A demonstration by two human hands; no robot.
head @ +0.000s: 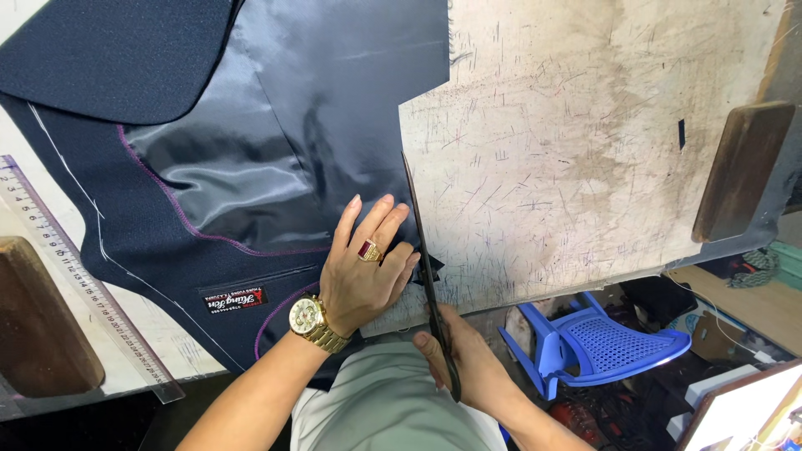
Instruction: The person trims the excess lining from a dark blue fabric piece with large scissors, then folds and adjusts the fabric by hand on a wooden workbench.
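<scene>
- Scratched worktable [568, 167] carries a navy jacket panel [251, 150].
- Left hand [368, 267] lies flat, fingers spread, pinning its lining.
- Right hand [459, 355] grips black scissors [428, 276], blades along the fabric edge.

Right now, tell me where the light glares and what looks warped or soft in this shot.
Head view: bright sheen streaks the shiny lining of the navy jacket panel; the scratched table is evenly lit, washed pale at top. Wide-angle bending bows the ruler and the table edge. The left hand, right hand and scissors look sharp; the bottom-right corner blows out white.
</scene>
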